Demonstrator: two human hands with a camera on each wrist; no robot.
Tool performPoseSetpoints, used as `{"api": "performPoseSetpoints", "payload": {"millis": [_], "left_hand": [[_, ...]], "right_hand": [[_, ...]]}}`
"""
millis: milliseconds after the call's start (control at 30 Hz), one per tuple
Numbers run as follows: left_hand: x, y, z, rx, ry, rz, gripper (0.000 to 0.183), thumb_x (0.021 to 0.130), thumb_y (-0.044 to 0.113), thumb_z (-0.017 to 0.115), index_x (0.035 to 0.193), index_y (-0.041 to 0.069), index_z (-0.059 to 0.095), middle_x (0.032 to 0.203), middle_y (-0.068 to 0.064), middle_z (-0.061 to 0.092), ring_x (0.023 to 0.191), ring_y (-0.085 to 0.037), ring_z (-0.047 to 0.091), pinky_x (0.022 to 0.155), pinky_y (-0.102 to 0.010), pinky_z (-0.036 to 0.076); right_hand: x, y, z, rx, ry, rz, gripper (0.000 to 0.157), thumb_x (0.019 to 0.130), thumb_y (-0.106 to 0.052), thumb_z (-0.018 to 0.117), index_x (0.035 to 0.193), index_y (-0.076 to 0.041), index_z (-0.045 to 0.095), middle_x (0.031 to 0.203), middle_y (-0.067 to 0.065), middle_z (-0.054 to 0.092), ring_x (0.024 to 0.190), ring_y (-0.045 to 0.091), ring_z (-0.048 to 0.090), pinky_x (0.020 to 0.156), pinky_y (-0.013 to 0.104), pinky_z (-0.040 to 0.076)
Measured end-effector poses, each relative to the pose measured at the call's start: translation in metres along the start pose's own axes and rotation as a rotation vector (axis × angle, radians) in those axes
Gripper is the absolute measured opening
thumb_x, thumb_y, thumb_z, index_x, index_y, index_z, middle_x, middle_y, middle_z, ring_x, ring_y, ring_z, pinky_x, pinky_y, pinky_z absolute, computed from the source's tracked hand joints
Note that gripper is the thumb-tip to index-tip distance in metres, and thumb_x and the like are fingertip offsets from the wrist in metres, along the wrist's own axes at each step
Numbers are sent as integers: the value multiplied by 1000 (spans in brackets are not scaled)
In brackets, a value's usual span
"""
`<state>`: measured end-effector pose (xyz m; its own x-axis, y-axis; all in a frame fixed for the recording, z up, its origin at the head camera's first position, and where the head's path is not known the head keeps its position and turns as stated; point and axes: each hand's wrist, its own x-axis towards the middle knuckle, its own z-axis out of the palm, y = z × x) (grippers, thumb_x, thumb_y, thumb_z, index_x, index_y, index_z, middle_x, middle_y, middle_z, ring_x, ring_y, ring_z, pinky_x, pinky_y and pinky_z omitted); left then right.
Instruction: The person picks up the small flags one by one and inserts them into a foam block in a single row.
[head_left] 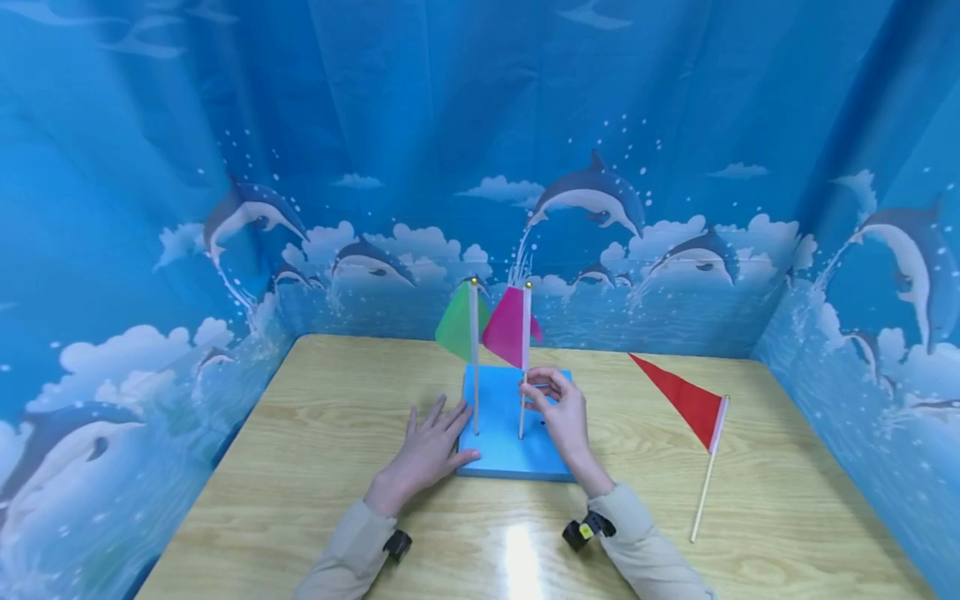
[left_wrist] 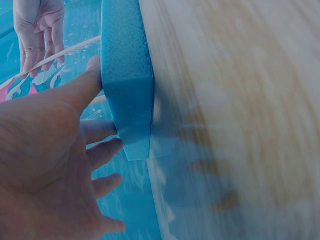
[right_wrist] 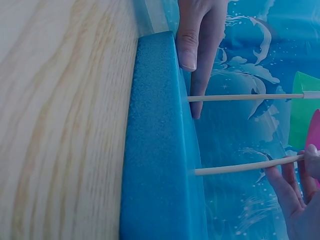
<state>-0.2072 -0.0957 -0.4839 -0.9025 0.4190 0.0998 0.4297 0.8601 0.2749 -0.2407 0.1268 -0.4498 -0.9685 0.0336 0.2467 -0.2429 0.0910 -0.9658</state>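
A blue foam block [head_left: 500, 462] lies on the wooden table, with two flags standing upright from its top. The green flag [head_left: 456, 327] is on the left and the magenta flag [head_left: 506, 332] on the right. My right hand [head_left: 566, 417] pinches the magenta flag's stick [right_wrist: 235, 169] between thumb and fingers, just below the cloth. In the right wrist view the lower end of that stick meets the foam. With fingers spread, my left hand [head_left: 423, 454] rests against the block's left side; its thumb lies on the near left part of the block.
A red triangular flag [head_left: 684, 402] on a thin stick lies on the table [head_left: 330, 417] to the right of the block. Behind and along both sides hangs a blue curtain [head_left: 420, 167] printed with dolphins and clouds.
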Motion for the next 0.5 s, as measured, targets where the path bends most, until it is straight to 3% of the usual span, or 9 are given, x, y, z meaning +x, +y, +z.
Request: {"api": "performPoseSetpoints", "payload": {"millis": [300, 500], "left_hand": [[1, 0, 0, 3, 14, 2, 71, 87, 56, 48, 143, 14, 34, 149, -4, 29, 139, -35, 15, 103, -69, 10], [1, 0, 1, 6, 6, 0, 72, 88, 57, 47, 143, 14, 33, 149, -4, 29, 139, -35, 15, 103, -69, 10]], "right_hand": [[0, 3, -1, -11, -15, -44, 28, 84, -21, 66, 106, -4, 62, 97, 14, 64, 80, 22, 64, 69, 32, 57], [0, 2, -2, -21, -19, -20, 29, 85, -19, 65, 109, -4, 61, 99, 13, 64, 84, 25, 63, 70, 31, 57]]}}
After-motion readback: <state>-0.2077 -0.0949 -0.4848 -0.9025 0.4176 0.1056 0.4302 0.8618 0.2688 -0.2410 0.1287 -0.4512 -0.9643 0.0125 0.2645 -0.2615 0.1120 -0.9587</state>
